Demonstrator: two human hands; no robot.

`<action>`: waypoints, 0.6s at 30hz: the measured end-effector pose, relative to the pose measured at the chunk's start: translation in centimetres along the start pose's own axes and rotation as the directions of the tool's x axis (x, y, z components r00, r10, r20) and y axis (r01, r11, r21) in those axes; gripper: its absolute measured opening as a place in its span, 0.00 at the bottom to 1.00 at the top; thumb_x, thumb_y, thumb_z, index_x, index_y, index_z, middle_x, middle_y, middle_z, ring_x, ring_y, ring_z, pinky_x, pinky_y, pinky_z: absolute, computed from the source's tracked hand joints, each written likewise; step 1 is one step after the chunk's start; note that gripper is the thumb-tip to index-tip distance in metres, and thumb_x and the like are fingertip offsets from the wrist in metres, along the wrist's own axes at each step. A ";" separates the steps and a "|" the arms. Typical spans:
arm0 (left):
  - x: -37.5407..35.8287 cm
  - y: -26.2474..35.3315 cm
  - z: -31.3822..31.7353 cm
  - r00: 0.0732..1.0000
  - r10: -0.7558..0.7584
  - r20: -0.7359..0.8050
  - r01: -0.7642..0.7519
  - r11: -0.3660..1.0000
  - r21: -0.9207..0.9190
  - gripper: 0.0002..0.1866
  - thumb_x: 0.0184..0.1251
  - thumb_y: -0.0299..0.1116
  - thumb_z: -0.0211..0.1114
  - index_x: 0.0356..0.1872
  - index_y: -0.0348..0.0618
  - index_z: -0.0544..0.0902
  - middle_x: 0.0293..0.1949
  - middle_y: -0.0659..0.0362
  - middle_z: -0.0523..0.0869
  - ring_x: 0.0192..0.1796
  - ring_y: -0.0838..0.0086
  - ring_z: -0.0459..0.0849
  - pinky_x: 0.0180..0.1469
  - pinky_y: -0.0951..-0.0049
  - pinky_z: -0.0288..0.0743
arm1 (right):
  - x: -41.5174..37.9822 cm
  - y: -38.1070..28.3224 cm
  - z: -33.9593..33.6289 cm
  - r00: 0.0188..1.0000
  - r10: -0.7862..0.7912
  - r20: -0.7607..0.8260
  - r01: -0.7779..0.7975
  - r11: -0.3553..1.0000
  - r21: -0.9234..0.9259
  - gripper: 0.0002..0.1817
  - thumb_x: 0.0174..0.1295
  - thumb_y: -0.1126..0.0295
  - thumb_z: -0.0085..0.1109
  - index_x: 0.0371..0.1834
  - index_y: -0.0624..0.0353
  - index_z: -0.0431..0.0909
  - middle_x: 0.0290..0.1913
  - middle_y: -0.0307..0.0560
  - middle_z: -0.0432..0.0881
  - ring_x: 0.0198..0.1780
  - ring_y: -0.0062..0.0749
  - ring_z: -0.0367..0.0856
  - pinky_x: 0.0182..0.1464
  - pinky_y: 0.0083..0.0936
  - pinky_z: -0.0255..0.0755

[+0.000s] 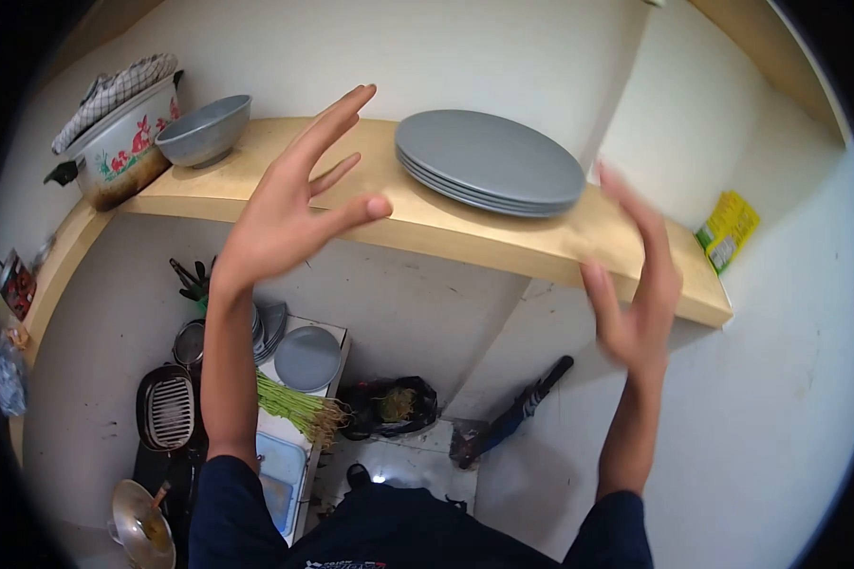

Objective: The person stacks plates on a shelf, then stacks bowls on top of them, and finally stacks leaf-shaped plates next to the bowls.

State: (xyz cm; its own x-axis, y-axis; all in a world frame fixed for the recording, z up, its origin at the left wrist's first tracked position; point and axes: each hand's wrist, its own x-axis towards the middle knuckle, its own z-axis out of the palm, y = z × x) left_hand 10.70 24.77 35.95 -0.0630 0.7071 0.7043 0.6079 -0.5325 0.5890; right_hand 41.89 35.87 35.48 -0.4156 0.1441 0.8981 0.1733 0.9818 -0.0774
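A stack of several grey plates (489, 156) lies on the wooden shelf (370, 204). To the left of the stack, my left hand (299, 194) is raised with its fingers spread and nothing in it. My right hand (640, 275), slightly blurred, is up on the right side of the stack, its thumb and fingers apart and holding nothing. Both hands look apart from the plates. A grey bowl (204, 131) stands on the shelf beyond my left hand.
A white pot with red and green pictures (128, 142) and a checked cloth (119, 90) stands at the shelf's left. A yellow packet (729, 230) leans at the right end. Below are a grey plate (307, 358), green vegetables (299, 406), a grill pan (169, 408) and a folded umbrella (517, 417).
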 end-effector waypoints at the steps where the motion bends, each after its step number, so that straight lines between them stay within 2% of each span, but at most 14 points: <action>1: -1.5 0.0 -0.1 0.997 0.034 -0.074 -0.041 0.995 -0.087 0.54 0.60 0.56 0.77 0.79 0.34 0.61 0.80 0.43 0.59 0.80 0.52 0.64 0.73 0.49 0.73 | -1.5 -1.4 0.7 0.999 -0.028 0.030 0.025 0.995 0.101 0.29 0.61 0.66 0.69 0.64 0.68 0.77 0.63 0.60 0.83 0.62 0.53 0.82 0.66 0.42 0.73; 2: -3.0 -0.3 -0.4 0.990 0.046 -0.131 -0.066 0.986 -0.154 0.51 0.62 0.52 0.76 0.78 0.34 0.62 0.80 0.44 0.59 0.79 0.53 0.66 0.71 0.51 0.75 | -2.9 -2.5 1.7 0.997 -0.056 0.057 0.043 0.978 0.206 0.25 0.60 0.70 0.68 0.61 0.68 0.79 0.59 0.57 0.86 0.59 0.52 0.84 0.64 0.40 0.74; 4: -6.1 -1.3 -0.8 0.968 0.057 -0.244 -0.125 0.954 -0.274 0.43 0.66 0.45 0.73 0.77 0.34 0.65 0.80 0.45 0.58 0.76 0.56 0.70 0.68 0.55 0.78 | -4.9 -4.1 4.8 0.976 -0.102 0.193 0.063 0.978 0.201 0.22 0.57 0.72 0.70 0.56 0.67 0.82 0.53 0.54 0.89 0.53 0.49 0.86 0.61 0.39 0.76; 5: -7.6 -2.2 -0.9 0.943 0.045 -0.329 -0.147 0.944 -0.295 0.38 0.68 0.40 0.72 0.74 0.32 0.69 0.79 0.46 0.59 0.69 0.61 0.78 0.59 0.64 0.84 | -5.5 -4.3 6.6 0.962 -0.087 0.257 0.024 0.971 0.239 0.21 0.57 0.73 0.70 0.55 0.66 0.82 0.52 0.53 0.89 0.53 0.48 0.86 0.60 0.38 0.76; 6: -9.0 -3.4 -1.1 0.931 -0.001 -0.366 -0.111 0.953 -0.283 0.36 0.69 0.39 0.72 0.73 0.33 0.71 0.78 0.47 0.61 0.65 0.63 0.80 0.56 0.66 0.84 | -6.4 -4.2 8.4 0.945 -0.073 0.320 -0.019 0.961 0.275 0.20 0.57 0.74 0.70 0.53 0.66 0.82 0.51 0.52 0.89 0.52 0.47 0.86 0.59 0.37 0.76; 8: -11.9 -5.8 -2.0 0.896 -0.080 -0.437 -0.040 0.965 -0.258 0.32 0.70 0.37 0.71 0.70 0.33 0.74 0.76 0.47 0.64 0.58 0.67 0.84 0.50 0.70 0.85 | -8.8 -3.3 12.1 0.929 0.051 0.366 -0.181 0.925 0.333 0.18 0.58 0.75 0.70 0.53 0.65 0.83 0.50 0.51 0.89 0.51 0.45 0.87 0.58 0.36 0.77; 11: -15.3 -8.5 -3.2 0.797 -0.273 -0.539 0.170 0.958 -0.233 0.28 0.73 0.42 0.69 0.66 0.34 0.78 0.73 0.48 0.69 0.47 0.73 0.83 0.41 0.75 0.81 | -11.6 -3.1 17.2 0.866 0.211 0.454 -0.412 0.815 0.407 0.16 0.62 0.77 0.68 0.53 0.65 0.83 0.49 0.52 0.90 0.51 0.43 0.88 0.58 0.34 0.77; 14: -19.1 -12.2 -4.8 0.699 -0.384 -0.604 0.253 0.922 -0.293 0.16 0.76 0.29 0.64 0.61 0.37 0.83 0.69 0.51 0.72 0.45 0.76 0.84 0.42 0.76 0.81 | -13.8 -3.6 22.0 0.772 0.294 0.564 -0.581 0.685 0.438 0.14 0.67 0.76 0.65 0.54 0.66 0.83 0.49 0.52 0.90 0.52 0.40 0.88 0.59 0.33 0.77; 18: -24.6 -17.4 -5.8 0.549 -0.554 -0.626 0.432 0.829 -0.355 0.12 0.77 0.30 0.64 0.56 0.40 0.87 0.64 0.55 0.76 0.43 0.78 0.83 0.40 0.78 0.78 | -16.7 -4.3 28.0 0.613 0.333 0.717 -0.761 0.493 0.422 0.12 0.71 0.74 0.62 0.55 0.68 0.82 0.49 0.52 0.90 0.54 0.33 0.88 0.61 0.30 0.77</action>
State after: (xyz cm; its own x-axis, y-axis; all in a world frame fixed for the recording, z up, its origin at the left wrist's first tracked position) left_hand -2.96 13.92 10.63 -0.8666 0.3919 0.3090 0.1963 -0.3016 0.9330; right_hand 23.09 32.67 8.65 -0.8367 0.5040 0.2143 0.0251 0.4261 -0.9043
